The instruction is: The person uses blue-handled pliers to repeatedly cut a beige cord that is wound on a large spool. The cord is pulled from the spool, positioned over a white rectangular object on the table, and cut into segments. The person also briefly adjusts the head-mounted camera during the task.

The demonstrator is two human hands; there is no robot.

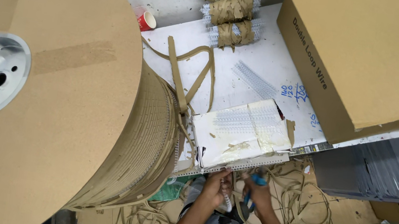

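A huge cardboard spool [38, 86] wound with paper-backed wire stands up and to the left of both hands, its flat brown face toward the camera. Up and to the right sits a big brown carton [374, 54]. Straight above the hands a stained white board [238, 134] lies on the white table [266, 58], with white wire combs on it. Loose paper strips [298, 197] curl on the floor to the right of the hands.

The left hand [214, 186] is closed around a short white piece of wire comb [228, 203], just below the board's edge. The right hand [257, 193], just beside it, is clamped on blue-handled cutters [251, 189]; whether the blades are shut I cannot tell. To cut cleanly, it seems best to keep the comb steady and straight in the left hand and set the blades squarely between two loops.
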